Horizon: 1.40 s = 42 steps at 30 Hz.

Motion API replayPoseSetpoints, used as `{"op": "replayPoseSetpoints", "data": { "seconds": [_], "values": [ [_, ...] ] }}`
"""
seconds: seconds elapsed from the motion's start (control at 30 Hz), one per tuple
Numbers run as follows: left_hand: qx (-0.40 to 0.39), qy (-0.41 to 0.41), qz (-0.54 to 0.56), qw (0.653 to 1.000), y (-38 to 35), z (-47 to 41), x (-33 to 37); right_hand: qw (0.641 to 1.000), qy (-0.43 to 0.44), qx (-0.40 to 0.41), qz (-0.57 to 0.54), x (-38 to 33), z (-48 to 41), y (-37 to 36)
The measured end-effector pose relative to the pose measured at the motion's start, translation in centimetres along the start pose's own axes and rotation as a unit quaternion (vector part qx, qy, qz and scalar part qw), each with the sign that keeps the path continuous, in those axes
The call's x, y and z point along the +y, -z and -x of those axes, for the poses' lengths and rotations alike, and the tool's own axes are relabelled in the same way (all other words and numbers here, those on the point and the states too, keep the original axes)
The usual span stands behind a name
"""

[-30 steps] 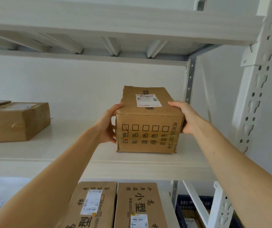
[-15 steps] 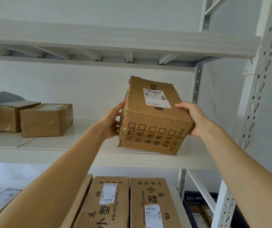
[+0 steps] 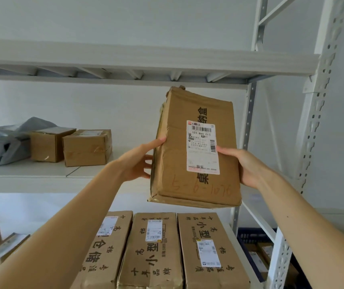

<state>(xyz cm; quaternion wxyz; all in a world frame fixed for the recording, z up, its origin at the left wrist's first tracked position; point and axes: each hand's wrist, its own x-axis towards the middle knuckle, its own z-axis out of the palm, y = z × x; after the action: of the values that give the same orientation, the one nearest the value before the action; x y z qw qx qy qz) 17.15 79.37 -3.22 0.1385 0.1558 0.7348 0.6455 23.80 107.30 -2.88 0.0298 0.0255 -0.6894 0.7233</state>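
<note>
one white metal rack (image 3: 312, 113) with three shelf levels in view. on the lowest level lie three long cartons (image 3: 152, 253), side by side. a blue crate (image 3: 250, 232) low at right holds parcels; their count i cannot tell. one brown box (image 3: 175, 184) is in the air between two hands, before the middle shelf (image 3: 41, 176) and above the cartons, stood on end. the left hand (image 3: 137, 161) grips its left side, thumb on the front edge. the right hand (image 3: 244, 165) grips its right side, thumb touching the one white label (image 3: 202, 147). two small boxes (image 3: 87, 147) and one grey bag (image 3: 0, 142) rest on the middle shelf at left.
</note>
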Motion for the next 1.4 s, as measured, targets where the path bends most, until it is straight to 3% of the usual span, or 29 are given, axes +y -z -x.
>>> {"op": "replayPoseSetpoints", "data": {
  "seconds": [0.2,0.3,0.47,0.63,0.83,1.13,1.4],
  "values": [
    [-0.036,0.013,-0.035,0.999,1.1,2.0,-1.8,1.0,0.011,-0.018,0.014,1.6,1.4,-0.4],
    [-0.043,-0.005,0.0,0.999,1.2,2.7,-3.2,0.999,0.017,-0.038,-0.007,2.6,1.8,-0.8],
    [-0.114,-0.035,0.004,0.993,1.7,4.1,-5.3,0.998,0.026,-0.057,-0.023,4.0,2.6,-0.8],
    [-0.151,-0.064,-0.011,0.986,1.1,5.7,-6.3,0.992,0.03,-0.119,0.037,5.3,4.1,-1.2],
    [-0.108,-0.114,-0.038,0.987,0.4,7.3,-6.8,0.992,0.05,-0.114,0.033,6.7,4.8,-1.6],
    [-0.098,-0.07,-0.076,0.99,0.8,7.8,-7.9,0.989,0.044,-0.129,0.05,8.2,5.5,-1.6],
    [-0.064,-0.047,-0.185,0.98,0.3,8.3,-10.7,0.968,0.018,-0.245,0.055,9.9,7.2,-0.3]
  ]
}}
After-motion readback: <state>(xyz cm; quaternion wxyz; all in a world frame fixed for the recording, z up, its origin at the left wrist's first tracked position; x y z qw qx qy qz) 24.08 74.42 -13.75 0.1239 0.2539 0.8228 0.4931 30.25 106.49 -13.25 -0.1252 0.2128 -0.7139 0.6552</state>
